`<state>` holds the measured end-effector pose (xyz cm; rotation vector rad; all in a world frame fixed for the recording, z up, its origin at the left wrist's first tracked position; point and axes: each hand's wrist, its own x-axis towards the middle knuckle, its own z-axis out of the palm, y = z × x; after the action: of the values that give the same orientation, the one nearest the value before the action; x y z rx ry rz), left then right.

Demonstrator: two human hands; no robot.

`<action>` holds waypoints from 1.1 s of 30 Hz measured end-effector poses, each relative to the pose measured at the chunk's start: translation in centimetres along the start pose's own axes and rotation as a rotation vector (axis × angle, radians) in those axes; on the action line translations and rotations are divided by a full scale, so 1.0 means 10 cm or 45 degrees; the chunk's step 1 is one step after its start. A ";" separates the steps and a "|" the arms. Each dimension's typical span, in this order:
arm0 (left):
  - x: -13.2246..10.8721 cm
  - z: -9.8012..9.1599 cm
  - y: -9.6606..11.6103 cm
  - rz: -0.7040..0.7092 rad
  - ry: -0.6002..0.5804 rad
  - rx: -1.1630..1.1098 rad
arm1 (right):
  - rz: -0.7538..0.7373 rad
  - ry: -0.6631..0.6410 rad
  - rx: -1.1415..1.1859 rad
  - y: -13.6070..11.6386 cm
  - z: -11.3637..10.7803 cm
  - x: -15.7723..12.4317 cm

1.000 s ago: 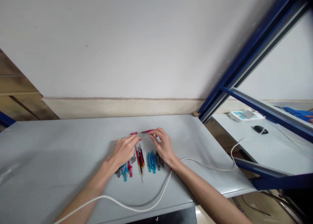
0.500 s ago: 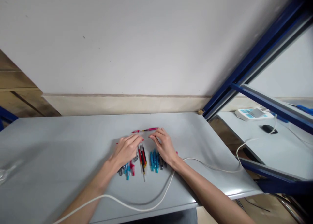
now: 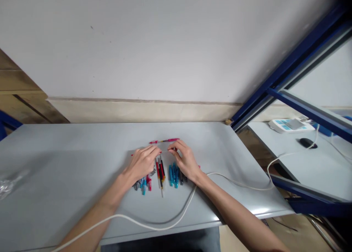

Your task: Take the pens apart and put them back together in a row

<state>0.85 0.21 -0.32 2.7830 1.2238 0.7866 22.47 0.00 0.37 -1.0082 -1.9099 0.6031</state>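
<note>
Both hands meet over the grey table, fingers pinched. Between them runs a thin pale pen refill [image 3: 164, 151]. My left hand [image 3: 144, 159] is closed on its left end, where a bit of red shows at the fingertips. My right hand [image 3: 184, 158] pinches the other end, with a small dark red bit at its fingers. Beyond them lies a pink pen [image 3: 165, 140] in line with a clear-ended part. Below, several red and black refills [image 3: 160, 169] lie side by side. Blue pen barrels [image 3: 173, 175] lie under my right hand, and coloured pen pieces [image 3: 144, 186] by my left.
A white cable [image 3: 154, 228] loops across the table's front and over to the right. Crumpled clear plastic [image 3: 7, 186] lies at far left. A blue metal frame [image 3: 253, 94] stands at right, with a black mouse [image 3: 307, 143] on the table behind it.
The view has tilted down slightly, so the table sits higher in the picture. My hands hold almost the same pose; a dark red bit now shows at my right fingertips.
</note>
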 end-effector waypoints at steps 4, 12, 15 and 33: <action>0.00 -0.02 -0.01 -0.019 -0.017 -0.015 | -0.006 -0.005 0.007 -0.01 0.00 0.01; 0.00 -0.01 -0.01 -0.020 -0.038 -0.034 | -0.029 -0.027 -0.004 -0.02 0.00 0.01; 0.00 -0.01 -0.01 -0.010 -0.012 -0.036 | -0.037 -0.039 0.004 -0.02 0.00 0.01; 0.01 -0.05 0.05 -0.030 -0.014 -0.097 | 0.032 0.014 0.111 -0.04 0.03 -0.05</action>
<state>0.95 -0.17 0.26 2.7041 1.1955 0.7976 22.24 -0.67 0.27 -0.9794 -1.8478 0.6879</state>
